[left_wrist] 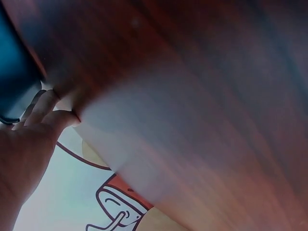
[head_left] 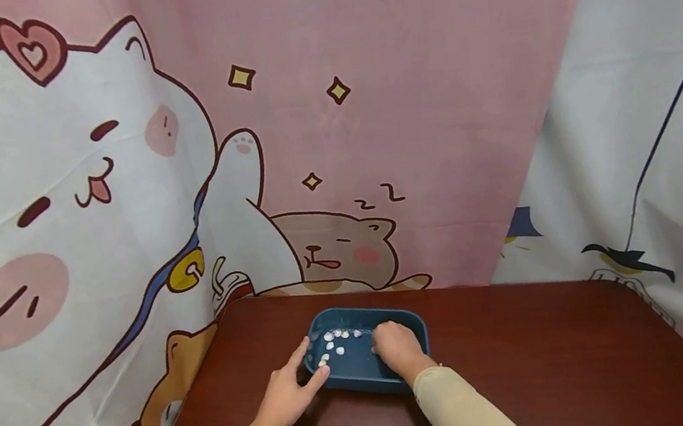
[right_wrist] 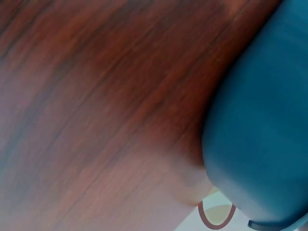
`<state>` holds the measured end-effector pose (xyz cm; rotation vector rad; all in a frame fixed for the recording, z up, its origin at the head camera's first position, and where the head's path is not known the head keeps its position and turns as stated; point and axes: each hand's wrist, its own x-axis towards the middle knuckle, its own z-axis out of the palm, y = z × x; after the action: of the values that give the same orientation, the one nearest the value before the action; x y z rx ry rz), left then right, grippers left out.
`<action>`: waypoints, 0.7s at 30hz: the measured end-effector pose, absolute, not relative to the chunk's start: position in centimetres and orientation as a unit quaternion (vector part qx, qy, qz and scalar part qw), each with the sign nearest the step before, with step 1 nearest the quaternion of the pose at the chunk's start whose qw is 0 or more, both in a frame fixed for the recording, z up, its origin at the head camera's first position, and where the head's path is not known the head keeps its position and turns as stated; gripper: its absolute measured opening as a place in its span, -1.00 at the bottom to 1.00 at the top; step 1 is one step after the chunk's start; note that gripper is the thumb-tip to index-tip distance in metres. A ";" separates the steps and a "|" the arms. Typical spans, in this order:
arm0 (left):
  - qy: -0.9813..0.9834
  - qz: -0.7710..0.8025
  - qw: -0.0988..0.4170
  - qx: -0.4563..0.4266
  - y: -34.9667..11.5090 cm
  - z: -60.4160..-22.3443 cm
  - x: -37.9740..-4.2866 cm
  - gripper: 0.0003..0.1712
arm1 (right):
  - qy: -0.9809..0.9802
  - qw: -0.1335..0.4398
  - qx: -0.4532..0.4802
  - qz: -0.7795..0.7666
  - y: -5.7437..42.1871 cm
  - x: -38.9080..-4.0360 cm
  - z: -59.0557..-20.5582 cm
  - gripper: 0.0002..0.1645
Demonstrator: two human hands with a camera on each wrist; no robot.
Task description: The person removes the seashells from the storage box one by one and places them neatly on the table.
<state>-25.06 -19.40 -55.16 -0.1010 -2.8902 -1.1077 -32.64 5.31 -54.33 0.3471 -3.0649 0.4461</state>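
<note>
A dark blue rectangular plastic basin [head_left: 366,386] with rounded corners stands on the table. Inside, several small white pieces [head_left: 340,351], like shells or pebbles, form a row along the back and a line down the left; some look faintly purple. My left hand [head_left: 284,399] rests at the basin's front left corner, thumb and fingers spread and fairly straight against it. In the left wrist view, the left fingers [left_wrist: 45,108] lie beside the basin's wall. My right hand [head_left: 396,346] reaches into the right half, its fingers bent downward. Its fingertips are hidden, so anything between them cannot be seen.
The reddish-brown wooden table [head_left: 532,354] extends to both sides of the basin. A cloth curtain [head_left: 433,120] with cartoon animals hangs behind the table and along its left side. White cloth [head_left: 663,124] hangs at the right.
</note>
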 end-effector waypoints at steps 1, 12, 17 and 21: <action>-0.933 -0.357 0.023 -0.033 -19.4 -55.1 -25.1 -0.03 | -0.983 0.011 0.115 0.140 5.4 -32.6 -54.2 -0.88; -0.935 -0.352 0.020 -0.029 -19.2 -54.9 -25.1 -0.03 | -0.983 0.011 0.175 0.053 5.4 -32.5 -54.0 -0.88; -0.935 -0.353 0.020 -0.029 -19.2 -54.9 -25.0 -0.03 | -0.979 0.020 0.198 0.047 5.8 -32.2 -53.8 -0.86; -0.934 -0.356 0.018 -0.028 -19.2 -55.0 -25.0 -0.03 | -0.973 0.020 0.212 0.092 6.3 -32.2 -53.9 -0.84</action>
<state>-25.00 -19.20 -54.95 -0.0876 -2.9009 -1.1061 -32.18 6.26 -53.89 0.6585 -3.0174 0.2849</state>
